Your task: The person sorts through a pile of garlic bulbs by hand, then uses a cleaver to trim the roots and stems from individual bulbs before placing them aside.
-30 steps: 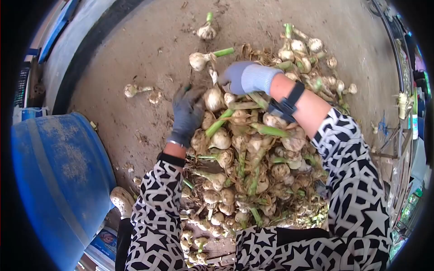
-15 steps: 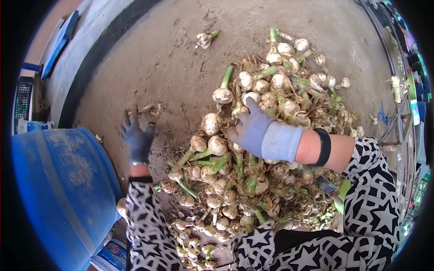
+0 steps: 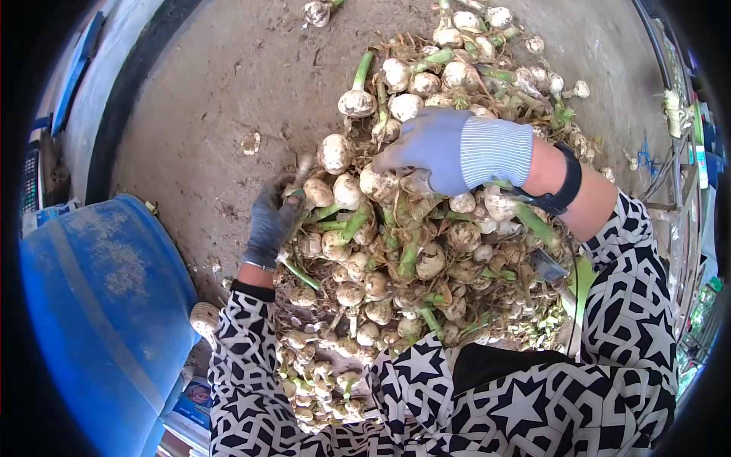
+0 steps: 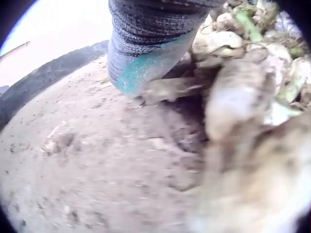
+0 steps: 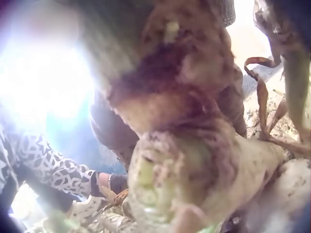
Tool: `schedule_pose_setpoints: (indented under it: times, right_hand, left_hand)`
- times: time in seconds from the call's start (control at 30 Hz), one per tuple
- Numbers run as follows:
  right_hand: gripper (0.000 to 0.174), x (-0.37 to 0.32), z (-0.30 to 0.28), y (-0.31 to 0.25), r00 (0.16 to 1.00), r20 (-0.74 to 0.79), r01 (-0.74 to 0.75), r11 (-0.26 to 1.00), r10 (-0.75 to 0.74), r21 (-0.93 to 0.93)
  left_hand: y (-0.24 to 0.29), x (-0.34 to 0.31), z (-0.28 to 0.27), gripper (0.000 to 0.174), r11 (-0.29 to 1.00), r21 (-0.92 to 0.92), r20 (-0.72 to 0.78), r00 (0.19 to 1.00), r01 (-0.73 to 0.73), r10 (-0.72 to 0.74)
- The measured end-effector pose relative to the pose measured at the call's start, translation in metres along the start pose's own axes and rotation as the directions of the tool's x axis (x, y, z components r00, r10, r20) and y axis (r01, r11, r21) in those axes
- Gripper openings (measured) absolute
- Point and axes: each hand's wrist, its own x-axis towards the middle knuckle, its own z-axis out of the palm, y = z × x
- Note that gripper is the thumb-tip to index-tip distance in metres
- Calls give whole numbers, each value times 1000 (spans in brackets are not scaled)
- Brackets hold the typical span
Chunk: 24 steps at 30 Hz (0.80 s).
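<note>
In the head view my left hand (image 3: 272, 221), in a dark grey glove, grips a garlic bulb by the pile's left edge. Its pale stem (image 3: 305, 163) sticks up past the fingers, which hide the bulb. In the left wrist view a teal-stained glove finger (image 4: 138, 68) curls over a brownish stem (image 4: 170, 90). My right hand (image 3: 435, 148), in a lavender-grey glove, lies over the pile with fingers bent onto a garlic bulb (image 3: 378, 183); its thumb is hidden. Close garlic stems (image 5: 160, 179) fill the right wrist view. More garlic (image 3: 430, 259), dirty white with green stems, is heaped around.
A blue barrel (image 3: 106, 305) stands at the left, beside a pale shoe (image 3: 204, 320). A flat metal blade (image 3: 547, 266) lies near my right sleeve. Metal rails (image 3: 678, 190) run along the right. One bulb (image 3: 317, 13) lies apart on the dirt floor (image 3: 205, 114).
My left hand reached left to the floor, took a loose garlic bulb and came back to the pile. My right hand moved from the far bulbs to the middle of the heap.
</note>
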Motion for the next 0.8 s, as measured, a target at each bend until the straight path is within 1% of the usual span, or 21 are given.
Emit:
schedule_pose_setpoints:
  times: [0.03,0.07,0.1,0.17,0.2,0.23,0.27,0.3,0.33,0.37,0.43,0.47,0.5,0.57,0.6,0.63,0.67,0.7,0.73,0.77,0.8]
  right_hand:
    - [46,-1,-2,2,1000,11,14,998,-15,53]
    - [48,-5,-6,2,1000,-12,17,1000,-18,-15]
    - [48,-12,-18,0,1000,-6,15,1000,-15,-15]
    - [43,-26,-39,-4,950,145,-301,930,275,210]
    - [39,-29,-25,14,976,0,-212,960,216,180]
    - [39,-39,-20,20,975,4,-220,959,223,178]
    - [38,-48,-17,23,966,-38,-230,917,256,326]
    - [37,-58,-12,28,953,-76,-225,855,293,468]
    - [35,-66,2,35,954,-170,-143,870,249,471]
    - [35,-74,11,40,952,-173,-144,869,252,473]
    - [32,-87,23,40,898,-374,-52,901,231,432]
    - [29,-89,27,38,849,-337,-209,844,407,494]
    - [29,-91,37,36,844,-335,-216,838,419,501]
    - [28,-92,66,35,807,-497,-149,926,317,348]
    - [38,-91,79,36,708,-700,1,991,92,131]
    - [38,-94,82,35,704,-703,-9,991,103,136]
    - [43,-96,85,33,695,-711,-20,991,109,133]
    - [49,-98,87,32,684,-720,-29,991,114,129]
    - [57,-101,88,28,732,-667,-65,989,139,135]
    - [57,-104,92,25,725,-672,-70,987,149,144]
    - [57,-106,97,22,727,-664,-148,984,174,95]
  left_hand:
    - [10,-8,4,30,993,-78,41,996,86,-83]
    - [8,-12,-1,30,992,-84,42,995,93,-89]
    - [4,-12,-12,29,992,-100,122,991,74,-61]
    - [13,-7,-23,28,991,-126,210,977,52,-25]
    - [29,-4,-27,28,984,180,229,972,13,-54]
    - [37,0,-30,28,884,467,238,967,-35,-88]
    - [11,9,-33,28,956,281,126,991,-82,48]
    - [16,19,-31,28,957,278,128,991,-84,49]
    - [29,35,-30,30,919,351,37,984,-178,176]
    - [43,53,-29,31,864,431,-43,951,-259,307]
    - [80,92,-20,40,793,570,-126,932,-213,340]
    - [94,114,-16,48,634,721,-109,858,-279,502]
    - [105,138,-10,56,442,841,-57,761,-312,646]
    - [124,192,3,71,356,877,-64,657,-322,751]
    - [133,221,13,73,337,880,-68,614,-335,786]
    - [140,247,25,75,320,882,-73,571,-345,818]
    - [144,274,36,75,316,880,-65,570,-354,819]
    - [147,298,46,76,505,775,-41,768,-379,640]
    - [150,307,57,77,678,654,35,908,-337,418]
    - [148,309,64,77,671,657,48,907,-344,419]
    - [149,309,71,74,647,716,-9,924,-262,383]
